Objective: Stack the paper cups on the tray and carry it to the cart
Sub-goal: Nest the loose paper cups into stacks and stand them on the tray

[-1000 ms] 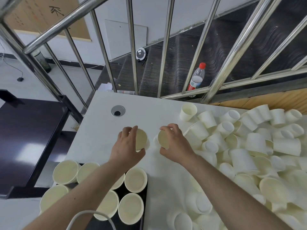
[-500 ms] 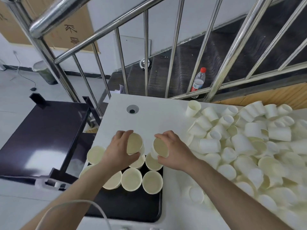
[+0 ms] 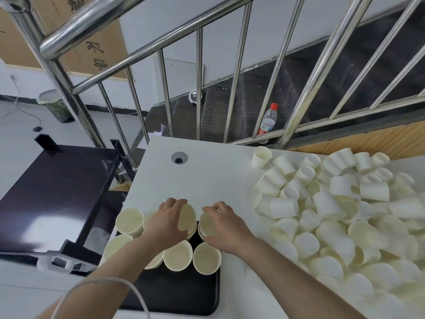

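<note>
Paper cups, held: one cream cup (image 3: 187, 218) is gripped by the left hand (image 3: 165, 223), fingers curled over its far rim and thumb at the near side; a second cup (image 3: 208, 224) is gripped the same way by the right hand (image 3: 226, 229). Both cups are tilted, mouths turned toward the camera, and are held just above the far edge of the tray.
Tray: a black tray (image 3: 184, 293) is seen at 6 o'clock, lying on the white table (image 3: 213, 178) at its near left corner.
Cups on tray: open cups are stood upright, mouths up, along the tray's far half; one (image 3: 130, 221) is at 9 o'clock of the left hand, two (image 3: 178, 255) (image 3: 206, 257) are just below the hands, touching each other. Others are partly hidden under the left forearm.
Loose pile: a heap of cups (image 3: 333, 215) is spread at 3 o'clock, most lying on their sides; one upright cup (image 3: 261, 157) is set at the heap's far left edge.
Cart: a dark cart top (image 3: 55, 187) is seen at 9 o'clock, beside the table.
Railing: steel bars (image 3: 197, 84) are crossed at 12 o'clock; a red-capped bottle (image 3: 268, 120) is stood behind them.
Cable: a white cable (image 3: 103, 284) is looped over the left forearm.
</note>
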